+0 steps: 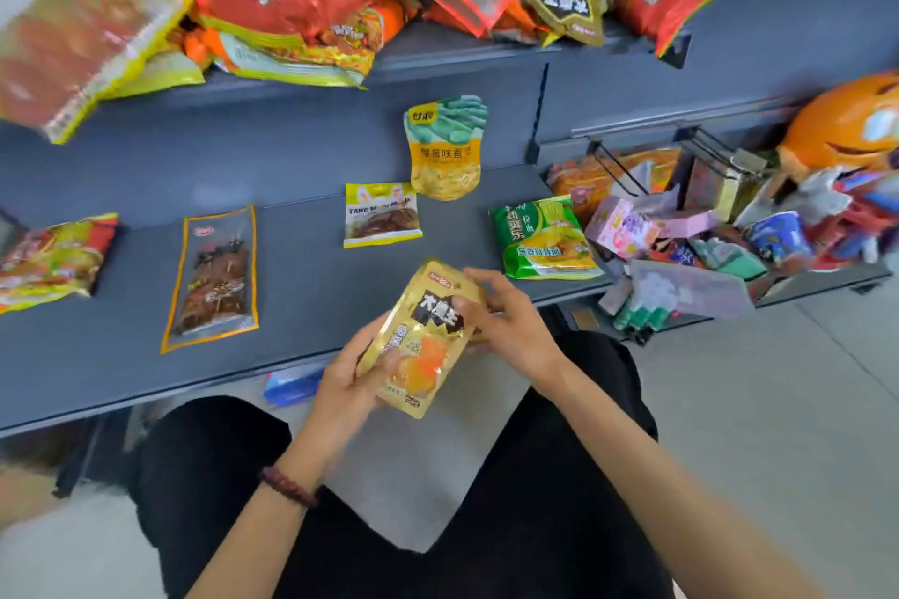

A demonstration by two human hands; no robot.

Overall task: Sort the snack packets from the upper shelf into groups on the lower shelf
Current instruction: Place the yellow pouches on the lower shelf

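Both grips hold one gold snack pkt (423,345), tilted, just over the front edge of the lower shelf (301,292). Left grip (348,379) wraps the pkt's bottom end, thumb on its front. Right grip (511,326) pinches the top-right edge, thumb on the black label. On the shelf behind, all apart: red-yellow pkt (53,258) far left, long clear pkt (214,277), small yellow pkt (382,215), green-yellow pouch (445,146) upright at the back, green pkt (545,238) at right. Mixed pile of pkts (301,10) sits on the upper shelf (462,49).
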